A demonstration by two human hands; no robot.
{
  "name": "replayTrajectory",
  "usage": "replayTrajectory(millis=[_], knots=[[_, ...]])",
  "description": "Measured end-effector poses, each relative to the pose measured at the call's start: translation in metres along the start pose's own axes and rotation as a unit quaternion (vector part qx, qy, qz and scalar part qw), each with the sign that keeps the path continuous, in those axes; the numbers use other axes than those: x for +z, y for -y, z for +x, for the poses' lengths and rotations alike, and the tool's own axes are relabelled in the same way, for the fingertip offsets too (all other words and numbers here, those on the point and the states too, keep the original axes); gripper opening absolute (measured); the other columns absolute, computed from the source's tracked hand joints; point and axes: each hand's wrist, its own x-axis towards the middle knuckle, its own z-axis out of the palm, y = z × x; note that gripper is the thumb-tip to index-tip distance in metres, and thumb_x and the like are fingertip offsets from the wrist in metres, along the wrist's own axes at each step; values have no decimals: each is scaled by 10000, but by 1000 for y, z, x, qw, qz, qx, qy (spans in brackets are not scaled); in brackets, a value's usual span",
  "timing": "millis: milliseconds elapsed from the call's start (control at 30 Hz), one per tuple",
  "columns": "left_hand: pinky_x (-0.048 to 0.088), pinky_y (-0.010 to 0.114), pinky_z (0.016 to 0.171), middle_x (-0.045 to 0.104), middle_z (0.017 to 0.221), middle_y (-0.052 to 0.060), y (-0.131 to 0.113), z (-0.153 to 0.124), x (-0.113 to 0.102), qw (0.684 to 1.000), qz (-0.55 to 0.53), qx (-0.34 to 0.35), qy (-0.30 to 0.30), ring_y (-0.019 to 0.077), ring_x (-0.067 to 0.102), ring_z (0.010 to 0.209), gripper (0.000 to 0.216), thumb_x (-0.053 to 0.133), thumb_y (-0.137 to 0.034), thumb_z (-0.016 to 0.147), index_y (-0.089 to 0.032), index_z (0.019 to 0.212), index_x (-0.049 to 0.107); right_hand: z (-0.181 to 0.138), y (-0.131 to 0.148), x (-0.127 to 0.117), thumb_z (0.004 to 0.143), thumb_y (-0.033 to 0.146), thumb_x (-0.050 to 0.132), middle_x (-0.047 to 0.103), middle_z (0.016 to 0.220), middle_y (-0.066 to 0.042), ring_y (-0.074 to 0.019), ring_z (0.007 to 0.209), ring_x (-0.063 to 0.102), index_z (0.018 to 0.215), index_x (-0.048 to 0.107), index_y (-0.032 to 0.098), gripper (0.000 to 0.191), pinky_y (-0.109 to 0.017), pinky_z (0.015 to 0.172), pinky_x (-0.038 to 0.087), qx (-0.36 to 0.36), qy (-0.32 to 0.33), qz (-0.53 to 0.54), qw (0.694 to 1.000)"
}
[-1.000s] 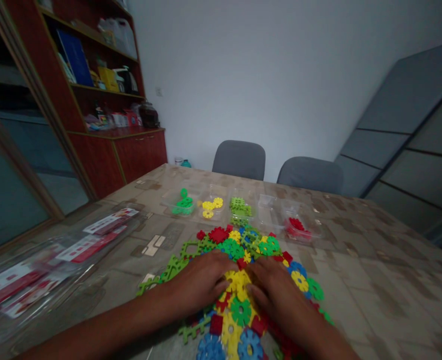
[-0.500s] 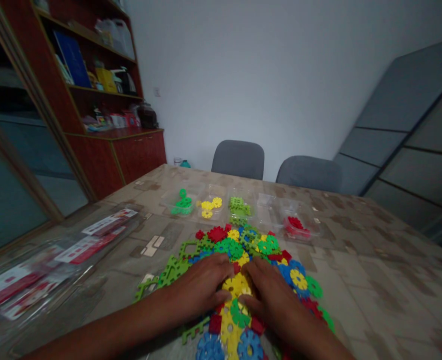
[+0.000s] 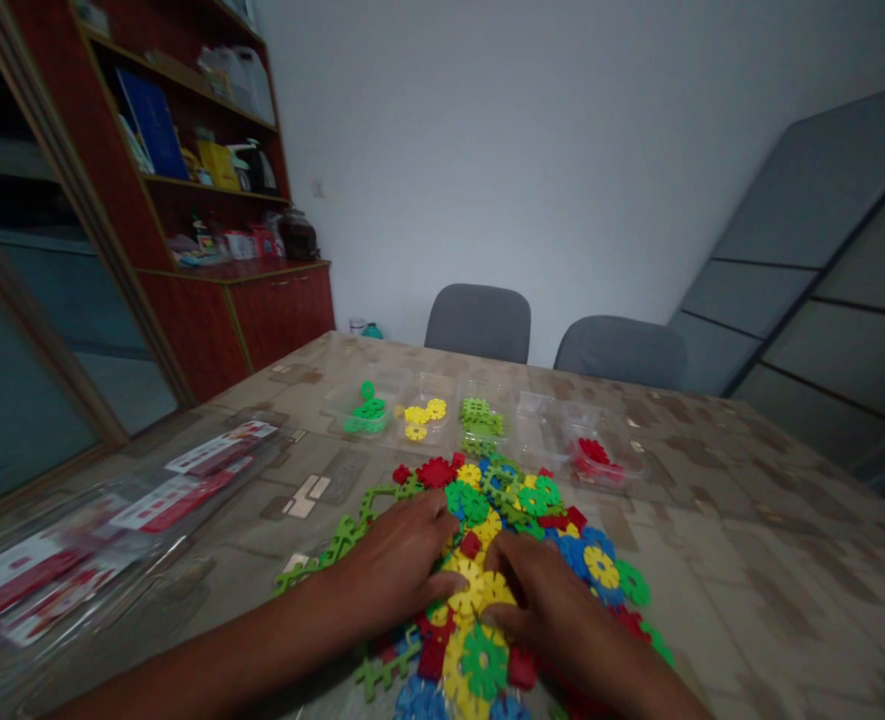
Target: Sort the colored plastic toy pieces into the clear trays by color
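- Left grip [image 3: 404,560]: lying palm-down on the heap of toothed plastic pieces [image 3: 532,495], fingers stretched out and apart. It is pressing rather than pinching, and the flat pose is probably keeping loose pieces from sliding.
- Right grip [image 3: 554,600]: resting palm-down, fingers bending onto the yellow gear pieces [image 3: 476,592]. Whether they are closing on one cannot be told, because the fingertips are covering the contact.
- Yellow gear pieces: sitting on top of the heap between the two grips, touching the fingertips of both. They are probably being held from two sides so that neither one shifts.
- Heap: spreading under and just beyond both grips on the table [image 3: 749,560], with colours and shapes mixed together.
- Row of clear trays [image 3: 536,425]: standing beyond the grips, well apart from them. Separate trays are holding green discs [image 3: 368,412], yellow discs [image 3: 421,415], green squares [image 3: 478,413] and red pieces [image 3: 594,452], and one is showing nothing inside. Each filled tray is carrying a single kind, seemingly to keep the kinds apart.
- Printed packets [image 3: 187,478]: lying well to the left of the left grip, out of contact.
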Motion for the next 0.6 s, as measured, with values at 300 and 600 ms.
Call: replayTrajectory(millis=[300,600], knots=[[437,290,776,616,955,42,-7,-2,-4,996,-51,34,59,214,587,911,66,667,-198,844,-175,854,606,13,-7,-16,728,65,608,550,721,45,-137,672,490,792,528,196,167,-232,594,318,12,8,44,999],[431,321,824,663,982,38,4,-2,-6,996,-59,-6,64,233,604,952,142,652,-248,852,-217,990,638,9,-15,-15,810,156,603,723,1003,-40,-211,917,642,963,691,214,185,-291,809,444,-10,17,28,999]])
